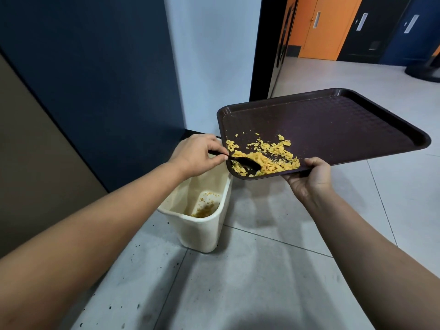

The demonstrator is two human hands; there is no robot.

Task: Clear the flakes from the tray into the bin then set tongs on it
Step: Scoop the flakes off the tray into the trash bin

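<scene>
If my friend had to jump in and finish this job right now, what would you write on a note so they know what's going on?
Left hand: pinches the handle of a black spoon, its bowl in the flakes.
Right hand: grips the near edge of the brown tray, held tilted so its low corner hangs over the cream bin.
Flakes: most are piled at the tray's low corner; some already lie in the bottom of the bin.
Done: part of the flakes are in the bin.
Left: scrape the rest off the corner into the bin, then set tongs on the tray. No tongs are in view.
</scene>
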